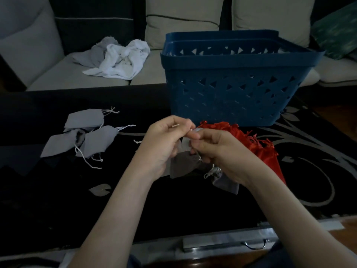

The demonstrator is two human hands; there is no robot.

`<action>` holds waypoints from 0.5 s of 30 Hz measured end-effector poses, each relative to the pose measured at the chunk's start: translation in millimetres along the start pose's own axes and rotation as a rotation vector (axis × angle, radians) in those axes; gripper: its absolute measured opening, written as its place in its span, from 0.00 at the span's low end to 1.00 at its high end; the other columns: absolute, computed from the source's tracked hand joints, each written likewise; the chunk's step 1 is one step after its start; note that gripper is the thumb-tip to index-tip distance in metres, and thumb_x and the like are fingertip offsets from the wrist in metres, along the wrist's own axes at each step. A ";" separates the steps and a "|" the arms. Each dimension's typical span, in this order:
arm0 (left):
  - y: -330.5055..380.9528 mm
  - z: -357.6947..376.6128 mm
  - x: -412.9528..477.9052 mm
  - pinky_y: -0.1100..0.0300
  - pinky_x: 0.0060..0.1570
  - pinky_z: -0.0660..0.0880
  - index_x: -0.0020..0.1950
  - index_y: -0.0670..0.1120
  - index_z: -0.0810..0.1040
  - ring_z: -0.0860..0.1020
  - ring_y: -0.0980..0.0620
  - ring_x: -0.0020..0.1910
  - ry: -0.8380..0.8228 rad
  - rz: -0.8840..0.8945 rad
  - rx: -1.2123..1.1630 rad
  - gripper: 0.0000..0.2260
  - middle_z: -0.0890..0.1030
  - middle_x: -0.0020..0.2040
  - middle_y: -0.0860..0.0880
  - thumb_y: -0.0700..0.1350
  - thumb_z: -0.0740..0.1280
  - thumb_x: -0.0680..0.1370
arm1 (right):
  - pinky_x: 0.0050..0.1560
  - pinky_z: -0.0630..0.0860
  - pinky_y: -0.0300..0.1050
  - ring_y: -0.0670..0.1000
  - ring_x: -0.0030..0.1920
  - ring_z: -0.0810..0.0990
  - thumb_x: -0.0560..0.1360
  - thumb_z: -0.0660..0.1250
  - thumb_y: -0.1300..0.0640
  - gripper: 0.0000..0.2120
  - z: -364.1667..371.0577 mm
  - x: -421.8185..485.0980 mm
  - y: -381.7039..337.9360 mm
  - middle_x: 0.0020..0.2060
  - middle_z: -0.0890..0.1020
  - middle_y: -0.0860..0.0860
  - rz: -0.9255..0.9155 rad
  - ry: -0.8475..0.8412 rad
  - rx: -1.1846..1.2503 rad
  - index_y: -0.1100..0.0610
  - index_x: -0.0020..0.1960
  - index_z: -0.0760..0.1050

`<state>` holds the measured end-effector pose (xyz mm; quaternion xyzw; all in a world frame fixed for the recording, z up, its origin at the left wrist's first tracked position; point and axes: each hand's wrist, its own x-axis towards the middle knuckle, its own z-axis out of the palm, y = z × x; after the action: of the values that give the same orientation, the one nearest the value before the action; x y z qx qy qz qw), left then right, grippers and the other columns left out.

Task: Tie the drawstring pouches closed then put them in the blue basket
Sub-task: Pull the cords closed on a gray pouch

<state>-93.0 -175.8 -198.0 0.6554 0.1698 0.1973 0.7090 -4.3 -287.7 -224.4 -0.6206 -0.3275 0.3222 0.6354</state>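
My left hand (164, 140) and my right hand (214, 149) meet above the table's middle, both pinching the white drawstring at the top of a grey pouch (183, 165) that hangs between them. A string end pokes out from my left fingers. Another grey pouch (226, 182) with a knotted cord lies under my right wrist. Three grey pouches (81, 136) with loose white strings lie on the table to the left. The blue basket (237, 84) stands behind my hands, to the right. Its inside is mostly hidden.
A red fringed cloth (257, 146) lies in front of the basket, partly under my right hand. The table (58, 190) has a black cover with grey leaf patterns. Behind is a pale sofa (146, 74) with crumpled white and grey cloth (117, 57) on it.
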 end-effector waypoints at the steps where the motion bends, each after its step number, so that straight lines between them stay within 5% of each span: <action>1: 1.1 1.5 -1.4 0.71 0.17 0.56 0.46 0.41 0.76 0.63 0.61 0.18 -0.005 0.015 0.003 0.05 0.83 0.36 0.48 0.39 0.62 0.79 | 0.29 0.65 0.33 0.41 0.27 0.70 0.76 0.63 0.66 0.06 0.5 -0.3 -0.6 0.31 0.76 0.50 0.000 0.011 0.012 0.58 0.44 0.76; 6: -6.5 -4.6 4.3 0.76 0.27 0.66 0.57 0.43 0.71 0.74 0.67 0.27 -0.011 0.083 0.258 0.08 0.83 0.51 0.48 0.35 0.60 0.80 | 0.28 0.61 0.33 0.43 0.28 0.66 0.76 0.63 0.65 0.07 0.6 -0.1 -2.5 0.31 0.71 0.52 -0.024 0.070 0.035 0.60 0.39 0.75; 15: -19.1 -4.5 10.4 0.70 0.33 0.67 0.45 0.44 0.80 0.74 0.64 0.29 0.024 0.144 0.485 0.02 0.82 0.36 0.50 0.41 0.69 0.76 | 0.26 0.59 0.34 0.44 0.27 0.63 0.75 0.66 0.64 0.06 -2.2 0.4 -5.2 0.28 0.75 0.49 -0.045 0.192 0.135 0.58 0.39 0.76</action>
<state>-85.1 -167.8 -217.2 0.8144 0.1733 0.2089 0.5130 -2.3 -288.7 -219.3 -0.5970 -0.2564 0.2683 0.7113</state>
